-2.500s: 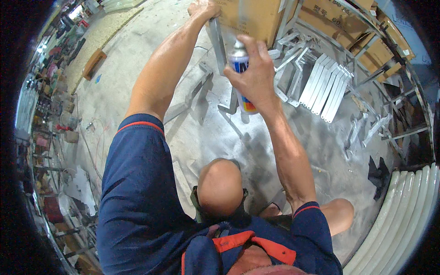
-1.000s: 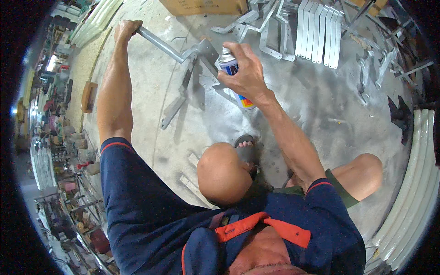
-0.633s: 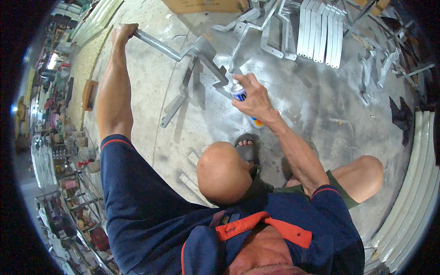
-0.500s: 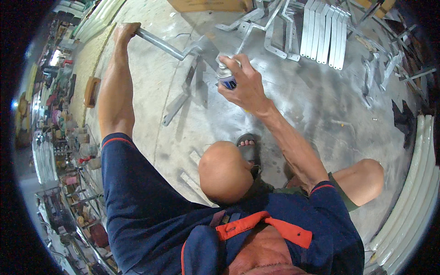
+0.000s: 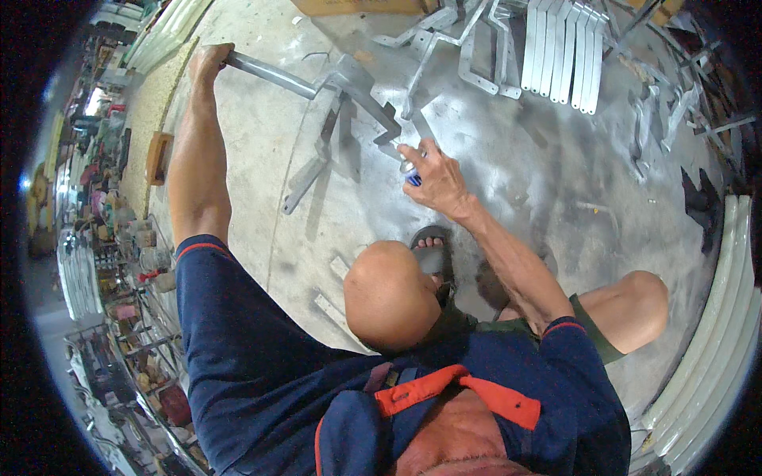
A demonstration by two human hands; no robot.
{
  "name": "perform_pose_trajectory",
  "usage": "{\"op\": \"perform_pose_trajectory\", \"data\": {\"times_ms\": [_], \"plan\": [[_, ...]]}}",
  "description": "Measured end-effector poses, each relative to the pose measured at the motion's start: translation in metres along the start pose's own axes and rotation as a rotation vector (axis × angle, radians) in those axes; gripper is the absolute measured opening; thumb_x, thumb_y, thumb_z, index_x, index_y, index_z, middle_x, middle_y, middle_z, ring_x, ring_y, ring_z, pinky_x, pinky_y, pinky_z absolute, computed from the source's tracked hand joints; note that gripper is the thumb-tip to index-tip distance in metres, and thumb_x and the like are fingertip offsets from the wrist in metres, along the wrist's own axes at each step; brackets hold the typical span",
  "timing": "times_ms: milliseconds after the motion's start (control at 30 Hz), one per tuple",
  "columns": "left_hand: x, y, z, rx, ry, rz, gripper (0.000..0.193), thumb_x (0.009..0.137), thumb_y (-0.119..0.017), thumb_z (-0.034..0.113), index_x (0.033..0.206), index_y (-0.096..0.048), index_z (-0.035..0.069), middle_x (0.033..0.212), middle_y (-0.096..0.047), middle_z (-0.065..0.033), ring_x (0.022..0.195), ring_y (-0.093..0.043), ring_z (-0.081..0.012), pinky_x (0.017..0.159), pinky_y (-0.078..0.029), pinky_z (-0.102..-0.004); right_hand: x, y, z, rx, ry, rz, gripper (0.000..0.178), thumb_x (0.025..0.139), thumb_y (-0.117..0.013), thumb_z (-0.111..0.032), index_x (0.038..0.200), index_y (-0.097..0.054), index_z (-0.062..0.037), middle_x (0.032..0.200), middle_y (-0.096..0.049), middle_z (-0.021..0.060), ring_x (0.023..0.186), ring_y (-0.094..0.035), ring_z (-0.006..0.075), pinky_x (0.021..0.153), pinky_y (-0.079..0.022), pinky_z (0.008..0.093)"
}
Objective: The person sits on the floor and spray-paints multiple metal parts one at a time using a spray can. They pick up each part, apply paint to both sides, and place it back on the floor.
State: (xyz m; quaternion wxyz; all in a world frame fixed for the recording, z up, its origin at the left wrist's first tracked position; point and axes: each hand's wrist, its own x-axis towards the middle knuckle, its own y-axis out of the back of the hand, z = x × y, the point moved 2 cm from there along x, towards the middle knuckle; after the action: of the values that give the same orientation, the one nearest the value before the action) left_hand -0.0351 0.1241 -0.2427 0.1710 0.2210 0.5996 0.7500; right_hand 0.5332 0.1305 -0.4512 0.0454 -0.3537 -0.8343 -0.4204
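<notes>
At the upper left, my left hand (image 5: pixel 211 60) is closed round one end of a bent grey metal bracket (image 5: pixel 278 75). The bracket is held out over the floor and its cranked far end points toward my right hand. My right hand (image 5: pixel 438 181) grips a spray paint can (image 5: pixel 412 170) with a blue label, the index finger on its top. The can's nozzle is close to the bracket's far end; whether spray is coming out I cannot tell. Below the held bracket, another bent metal piece (image 5: pixel 305 184) lies on the floor.
Several flat silver metal strips (image 5: pixel 562 59) lie in a row at the upper right, beside more bent brackets (image 5: pixel 480 79). A cardboard box (image 5: pixel 361 6) stands at the top. Long pale wrapped bars (image 5: pixel 706 333) lie at the right; cluttered shelves (image 5: pixel 135 333) line the left.
My right hand with the spray can has moved right and nearer to me. The bracket's far end, hidden and hazy before, now shows plainly. My left hand has shifted slightly left.
</notes>
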Motion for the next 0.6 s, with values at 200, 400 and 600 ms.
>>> {"op": "perform_pose_trajectory", "data": {"times_ms": [200,400,600], "plan": [[0.014,-0.014,-0.032,-0.17,0.013,0.011,0.033,0.091,-0.076,0.038,0.076,-0.071,0.008,0.074,-0.063,-0.0016,0.069,-0.058,-0.0149,0.062,-0.044,-0.0365,0.026,0.022,-0.007,0.209,0.045,0.346,0.068,0.074,-0.084,-0.02,0.137,-0.06,-0.0191,0.118,-0.06,0.0183,0.09,-0.073,0.0392,0.076,-0.063,0.0486],[0.037,-0.023,-0.07,-0.24,-0.052,-0.054,0.034,0.09,-0.077,0.037,0.072,-0.068,0.008,0.071,-0.057,-0.0002,0.067,-0.053,-0.0129,0.063,-0.041,-0.0353,0.01,0.01,0.021,0.199,-0.129,0.295,0.068,0.073,-0.083,-0.019,0.137,-0.058,-0.0179,0.116,-0.061,0.0173,0.094,-0.071,0.0407,0.084,-0.062,0.0504],[0.039,-0.027,-0.088,-0.46,0.12,-0.061,0.032,0.086,-0.085,0.036,0.085,-0.079,0.005,0.079,-0.069,-0.006,0.079,-0.066,-0.0141,0.068,-0.051,-0.0334,-0.043,-0.022,0.041,0.247,-0.284,0.1,0.073,0.074,-0.081,-0.022,0.142,-0.056,-0.0177,0.116,-0.059,0.0174,0.097,-0.069,0.0398,0.085,-0.06,0.0524]]}}
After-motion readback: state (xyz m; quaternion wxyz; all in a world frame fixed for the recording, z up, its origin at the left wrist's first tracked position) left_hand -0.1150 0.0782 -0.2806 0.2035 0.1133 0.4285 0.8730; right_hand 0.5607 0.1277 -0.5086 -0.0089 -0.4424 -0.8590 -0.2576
